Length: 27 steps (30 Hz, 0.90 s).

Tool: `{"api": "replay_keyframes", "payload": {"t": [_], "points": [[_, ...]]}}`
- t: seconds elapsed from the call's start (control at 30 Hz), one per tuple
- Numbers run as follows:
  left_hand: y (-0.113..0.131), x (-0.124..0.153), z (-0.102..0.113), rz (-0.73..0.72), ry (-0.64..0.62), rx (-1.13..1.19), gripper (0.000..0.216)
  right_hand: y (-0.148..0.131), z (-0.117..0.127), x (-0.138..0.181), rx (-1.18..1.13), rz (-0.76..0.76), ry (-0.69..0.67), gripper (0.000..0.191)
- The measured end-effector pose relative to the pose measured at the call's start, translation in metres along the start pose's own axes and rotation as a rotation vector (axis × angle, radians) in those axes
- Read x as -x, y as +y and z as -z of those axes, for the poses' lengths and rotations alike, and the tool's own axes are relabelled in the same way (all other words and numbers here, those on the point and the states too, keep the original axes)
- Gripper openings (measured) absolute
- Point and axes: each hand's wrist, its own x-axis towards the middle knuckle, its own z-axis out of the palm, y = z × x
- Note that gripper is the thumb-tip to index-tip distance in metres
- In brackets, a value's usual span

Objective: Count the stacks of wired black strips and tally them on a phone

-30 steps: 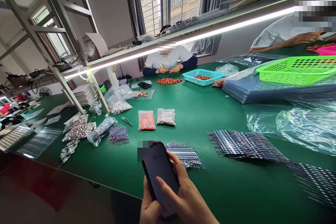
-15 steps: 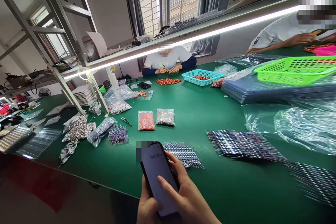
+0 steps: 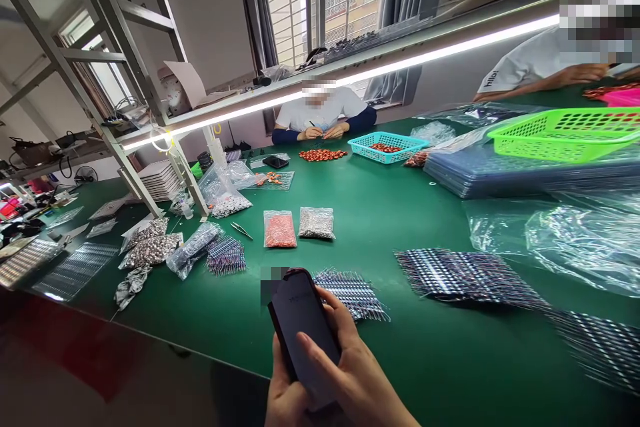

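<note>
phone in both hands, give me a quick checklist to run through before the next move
1. Phone supported: ok, the left hand and right hand both hold it.
2. Screen readable: not ok, it looks dim and its marks are too faint to read.
3. Right thumb touching the screen: cannot tell, it lies over it.
4. Tweezers away from the hands: ok, they lie on the table.
5. Orange bag and pale bag sealed: cannot tell.
</note>
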Motion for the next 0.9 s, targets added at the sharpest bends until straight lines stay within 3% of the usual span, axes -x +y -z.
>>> {"api": "replay_keyframes", "payload": {"t": [0.1, 0.67, 0.9], "points": [[0.001, 0.0, -0.003, -0.005, 0.0, -0.01, 0.083, -0.001, 0.0, 0.001, 0.012, -0.011, 0.002, 0.064], [-0.001, -0.001, 0.003, 0.004, 0.003, -0.053, 0.108, 0.007, -0.004, -0.004, 0.075, -0.034, 0.068, 0.065], [-0.002, -0.005, 0.009, -0.033, -0.07, -0.122, 0.087, 0.002, -0.003, -0.005, -0.049, -0.028, 0.039, 0.06]]}}
